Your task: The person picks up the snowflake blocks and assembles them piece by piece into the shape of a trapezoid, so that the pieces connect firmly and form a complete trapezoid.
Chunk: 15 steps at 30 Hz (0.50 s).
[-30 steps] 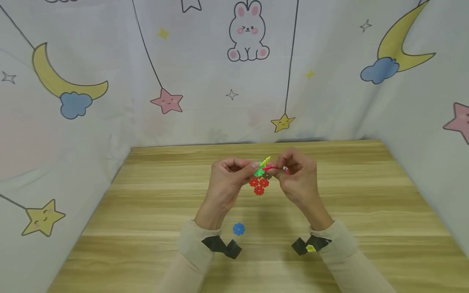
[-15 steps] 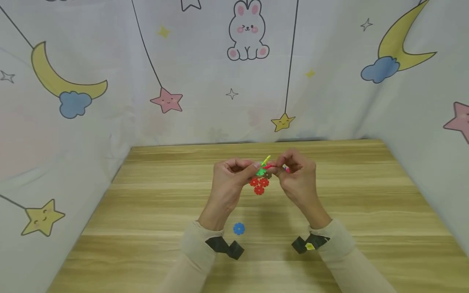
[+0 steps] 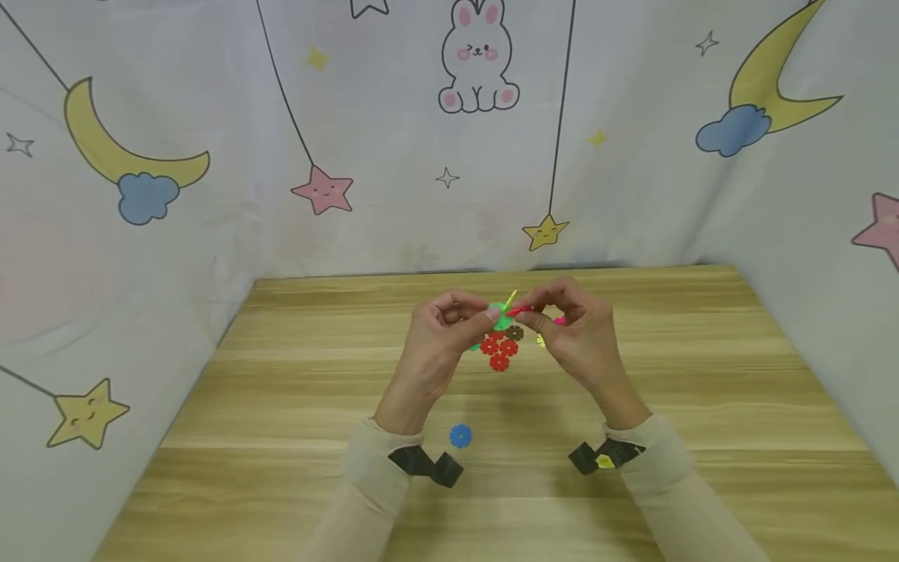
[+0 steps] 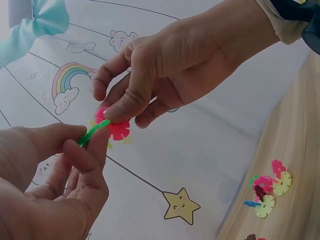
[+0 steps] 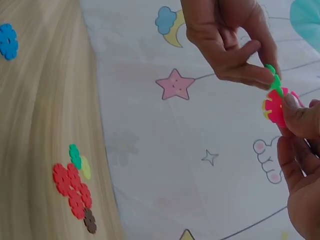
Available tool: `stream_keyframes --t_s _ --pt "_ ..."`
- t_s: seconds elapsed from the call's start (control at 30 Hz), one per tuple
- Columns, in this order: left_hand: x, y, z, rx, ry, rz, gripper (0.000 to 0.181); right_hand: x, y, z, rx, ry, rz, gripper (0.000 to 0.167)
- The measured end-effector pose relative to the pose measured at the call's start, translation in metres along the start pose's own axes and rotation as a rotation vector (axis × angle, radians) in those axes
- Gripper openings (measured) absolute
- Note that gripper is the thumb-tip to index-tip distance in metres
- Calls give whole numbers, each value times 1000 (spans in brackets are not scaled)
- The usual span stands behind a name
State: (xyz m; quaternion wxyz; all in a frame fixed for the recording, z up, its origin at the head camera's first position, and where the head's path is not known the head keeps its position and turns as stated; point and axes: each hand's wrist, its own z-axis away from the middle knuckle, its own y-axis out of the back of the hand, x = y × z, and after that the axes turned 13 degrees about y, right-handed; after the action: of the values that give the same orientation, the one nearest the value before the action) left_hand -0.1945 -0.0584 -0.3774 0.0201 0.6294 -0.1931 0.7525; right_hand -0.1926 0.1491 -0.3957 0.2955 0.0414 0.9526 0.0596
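Printed curtain stood behind; the wooden table spread below, and since the work was done off its surface, any slip meant a fall. Both hands were narrowed to pinches: left hand gripped the green disc, right hand the pink disc. Mixed-colour cluster lay on the table, partly hidden by the right hand in the head view; judged liable to a knock if that hand dropped low. Red discs lay grouped with the brown disc beyond the forearms; a piece falling there might have scattered them. Blue disc lay alone near the black wrist unit at the left cuff, which could have swept it aside if lowered. Held green and pink discs met at their rims between the hands, above the table. Yellow piece stood tilted beside the green disc; its attachment could not be told. Slots were too small to read: if misaligned, pushing would likely have skewed the discs or bent a rim, and twisting might have worked the yellow piece loose.
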Motion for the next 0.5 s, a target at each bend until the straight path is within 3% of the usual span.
stream_keyframes --t_s 0.1,0.27,0.37,0.5 --pt "1 2 0 -9 18 -14 13 7 20 -4 -109 -56 74 26" --pt "6 9 -1 14 40 -9 17 29 64 -4 -416 -229 187 27" --pt "8 14 -1 29 46 -3 18 47 85 4 -550 -331 166 27" --pt "10 22 -3 41 54 -9 18 69 98 17 -645 -453 126 30"
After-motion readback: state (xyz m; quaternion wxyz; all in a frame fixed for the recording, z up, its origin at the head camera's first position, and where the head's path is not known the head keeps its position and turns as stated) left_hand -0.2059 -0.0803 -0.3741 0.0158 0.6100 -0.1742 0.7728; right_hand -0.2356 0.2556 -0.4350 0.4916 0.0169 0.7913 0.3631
